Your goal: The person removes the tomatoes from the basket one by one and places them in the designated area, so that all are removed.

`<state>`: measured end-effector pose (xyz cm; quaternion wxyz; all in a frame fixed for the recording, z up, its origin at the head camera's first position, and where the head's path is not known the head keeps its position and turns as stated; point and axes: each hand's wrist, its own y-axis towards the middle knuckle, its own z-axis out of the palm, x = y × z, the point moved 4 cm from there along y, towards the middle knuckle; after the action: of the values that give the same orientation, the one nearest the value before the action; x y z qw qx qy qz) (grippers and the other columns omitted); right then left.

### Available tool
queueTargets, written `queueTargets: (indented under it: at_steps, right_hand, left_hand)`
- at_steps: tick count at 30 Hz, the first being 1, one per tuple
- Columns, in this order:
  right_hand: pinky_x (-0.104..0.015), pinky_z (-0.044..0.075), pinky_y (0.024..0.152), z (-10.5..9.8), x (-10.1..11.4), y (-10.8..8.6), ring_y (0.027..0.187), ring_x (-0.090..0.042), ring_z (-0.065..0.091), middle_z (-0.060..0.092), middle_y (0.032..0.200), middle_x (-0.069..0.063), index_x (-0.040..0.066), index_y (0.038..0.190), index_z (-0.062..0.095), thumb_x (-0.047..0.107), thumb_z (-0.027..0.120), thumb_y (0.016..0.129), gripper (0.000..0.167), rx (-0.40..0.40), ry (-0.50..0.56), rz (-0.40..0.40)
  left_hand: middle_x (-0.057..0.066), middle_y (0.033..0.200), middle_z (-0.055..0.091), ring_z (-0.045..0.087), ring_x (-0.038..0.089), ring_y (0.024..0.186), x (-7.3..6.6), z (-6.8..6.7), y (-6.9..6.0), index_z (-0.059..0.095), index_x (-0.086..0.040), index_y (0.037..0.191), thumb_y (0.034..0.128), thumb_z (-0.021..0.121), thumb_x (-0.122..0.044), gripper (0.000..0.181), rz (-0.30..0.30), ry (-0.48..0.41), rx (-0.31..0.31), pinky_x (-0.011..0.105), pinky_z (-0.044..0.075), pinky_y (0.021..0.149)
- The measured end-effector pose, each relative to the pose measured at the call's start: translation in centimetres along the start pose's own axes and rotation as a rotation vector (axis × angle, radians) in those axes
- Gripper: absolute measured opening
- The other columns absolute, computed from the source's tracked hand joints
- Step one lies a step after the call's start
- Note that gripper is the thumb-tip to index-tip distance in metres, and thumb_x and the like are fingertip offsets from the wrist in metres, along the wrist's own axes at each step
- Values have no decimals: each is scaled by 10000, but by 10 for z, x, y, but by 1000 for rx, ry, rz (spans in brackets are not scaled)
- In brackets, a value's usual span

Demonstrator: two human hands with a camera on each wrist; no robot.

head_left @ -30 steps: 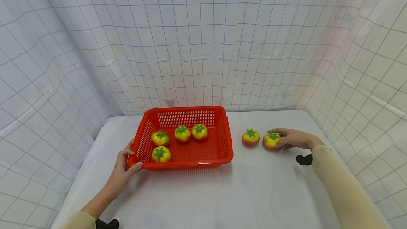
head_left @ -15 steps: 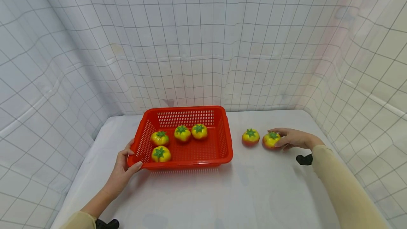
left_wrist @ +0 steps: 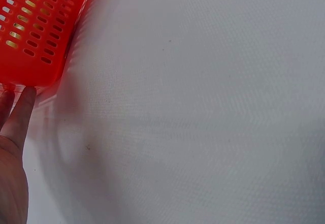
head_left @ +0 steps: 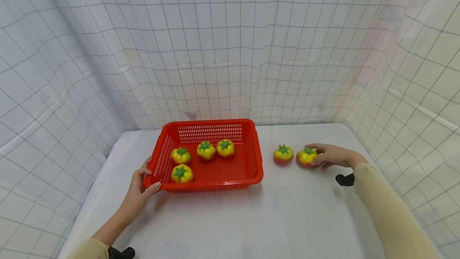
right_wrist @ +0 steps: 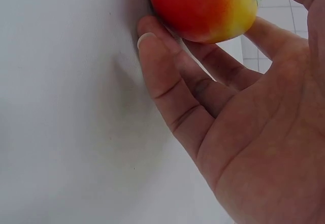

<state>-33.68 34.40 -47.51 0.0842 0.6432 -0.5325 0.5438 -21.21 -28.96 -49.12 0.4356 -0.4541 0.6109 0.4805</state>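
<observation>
Holding red basket (head_left: 215, 186) (left hand (head_left: 138, 187)), right hand (head_left: 331, 156) around yellow-red fruit (head_left: 305, 158)

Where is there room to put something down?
Free: the near table, between basket, left hand and right sleeve; also the basket's right front. Crowded: the basket's left and back, with four fruits, and right of it, where the right hand grips one of two more.

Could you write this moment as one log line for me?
left hand: grips red basket at near-left corner | right hand: holds rightmost fruit | inside basket: four fruits | on table: one loose fruit
</observation>
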Motion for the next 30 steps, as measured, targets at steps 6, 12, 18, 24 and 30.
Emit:
queueTargets:
  at_steps: [6,12,18,24,30]
  right_hand:
    - [-418,527,957,-8,-1,-7,1141,-298,625,269,1571,-334,63,1618,195,274,727,941,887,-5,-10,-17]
    - [-404,529,967,-19,-5,-20,1177,-327,624,358,1551,-290,66,1620,196,258,690,965,842,-47,21,-28]
    - [-447,513,990,-25,-2,-35,1216,-365,598,357,1553,-303,39,1612,206,272,614,1026,752,-85,13,-56]
    - [-434,522,960,-29,12,-43,1203,-370,587,393,1525,-306,37,1590,267,351,551,1057,681,-134,-55,-129]
    - [-376,538,910,-28,33,-44,1205,-434,585,454,1489,-267,77,1562,351,334,589,1034,634,-191,-77,-194]
  left_hand:
    - [17,1717,22,136,353,1509,0,-1,1,257,-46,1258,1031,552,-16,373,-2,20,-2,195,528,905]
    - [14,1718,21,111,388,1515,-2,1,0,260,-50,1253,1032,555,-27,370,-10,35,-1,193,527,904]
    - [10,1719,14,105,396,1517,-2,1,-1,260,-51,1252,1032,551,-23,366,-12,22,5,199,527,907]
    - [5,1719,17,131,391,1504,-1,1,-1,257,-54,1259,1034,551,-26,371,-15,22,4,202,533,900]
    - [8,1720,14,103,385,1519,1,0,-1,260,-60,1260,1032,549,-14,371,-14,14,3,198,529,905]
